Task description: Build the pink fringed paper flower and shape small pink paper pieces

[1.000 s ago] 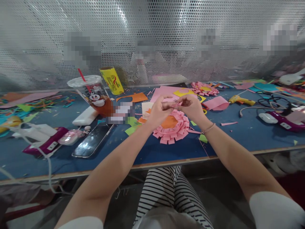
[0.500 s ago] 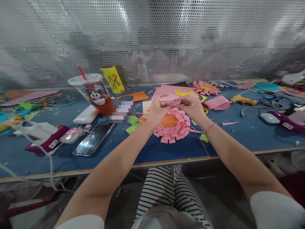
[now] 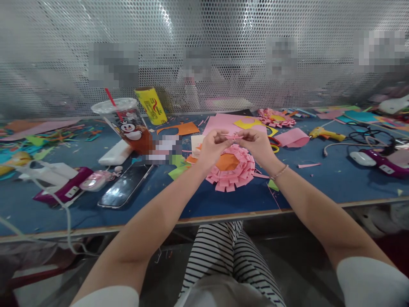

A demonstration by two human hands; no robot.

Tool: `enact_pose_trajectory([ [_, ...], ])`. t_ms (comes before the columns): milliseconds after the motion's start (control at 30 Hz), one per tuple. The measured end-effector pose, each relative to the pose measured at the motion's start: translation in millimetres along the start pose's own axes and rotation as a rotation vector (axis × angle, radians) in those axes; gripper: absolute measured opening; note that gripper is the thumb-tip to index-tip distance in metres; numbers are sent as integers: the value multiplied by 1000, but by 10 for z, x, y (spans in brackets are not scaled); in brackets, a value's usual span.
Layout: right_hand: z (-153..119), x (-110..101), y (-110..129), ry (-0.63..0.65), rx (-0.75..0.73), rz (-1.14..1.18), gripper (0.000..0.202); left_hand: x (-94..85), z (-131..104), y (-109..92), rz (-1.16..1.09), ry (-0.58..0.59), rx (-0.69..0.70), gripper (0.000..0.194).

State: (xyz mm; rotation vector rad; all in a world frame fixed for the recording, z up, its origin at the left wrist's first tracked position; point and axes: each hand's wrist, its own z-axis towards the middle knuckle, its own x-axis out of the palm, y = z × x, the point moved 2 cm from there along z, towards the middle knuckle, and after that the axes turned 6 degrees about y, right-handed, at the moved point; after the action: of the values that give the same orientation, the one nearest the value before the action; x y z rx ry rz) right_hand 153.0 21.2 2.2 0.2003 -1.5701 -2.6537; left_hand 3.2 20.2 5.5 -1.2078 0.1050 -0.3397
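Between my two hands is a small pink paper strip (image 3: pixel 232 137), pinched at both ends by the fingertips. My left hand (image 3: pixel 214 147) is closed on its left end, and my right hand (image 3: pixel 255 143) on its right end. Just below them on the table lies a pink paper flower (image 3: pixel 234 181) with layered fringed petals and an orange centre (image 3: pixel 227 162). The wrists partly cover its upper edge. A pink paper sheet (image 3: pixel 220 122) and a yellow paper offcut (image 3: pixel 247 123) lie behind my hands.
On the left stand a drink cup (image 3: pixel 134 130) and a yellow can (image 3: pixel 151 106), with a phone (image 3: pixel 126 187) nearer. Rightward are scissors (image 3: pixel 274 145), a folded pink paper (image 3: pixel 293 137), a yellow glue gun (image 3: pixel 327 133) and cables. Another pink flower (image 3: pixel 276 118) lies behind.
My fingers have shifted slightly along the pink strip, which now looks flatter and more stretched out between them. The flower and the other things stay where they were.
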Motion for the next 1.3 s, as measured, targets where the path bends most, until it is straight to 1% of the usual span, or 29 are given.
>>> enact_pose_trajectory([
  [167,-2,10,-52,37,74,101,27,1,-10,5,-150,0,-29,34],
  [233,-8,29,-50,44,109,165,24,2,-13,3,-193,-8,-47,37],
  [367,-27,82,3,47,139,309,19,4,-13,-9,-259,-8,-104,41],
  [500,-45,122,73,36,173,359,22,2,-8,-20,-281,-22,-116,40],
  [600,-54,133,102,28,170,342,23,0,1,-11,-274,-4,-106,36],
  [733,-54,124,83,31,145,318,23,-7,14,25,-236,28,-84,33],
  [867,-44,103,33,19,113,219,22,-2,23,61,-207,50,-44,33],
  [1033,-34,109,-9,17,128,163,26,4,20,69,-148,21,-53,29],
  [1167,-30,110,-16,47,113,158,27,2,7,52,-144,33,-54,26],
  [1300,-28,90,-6,95,49,41,24,-9,-3,38,-144,24,-55,22],
])
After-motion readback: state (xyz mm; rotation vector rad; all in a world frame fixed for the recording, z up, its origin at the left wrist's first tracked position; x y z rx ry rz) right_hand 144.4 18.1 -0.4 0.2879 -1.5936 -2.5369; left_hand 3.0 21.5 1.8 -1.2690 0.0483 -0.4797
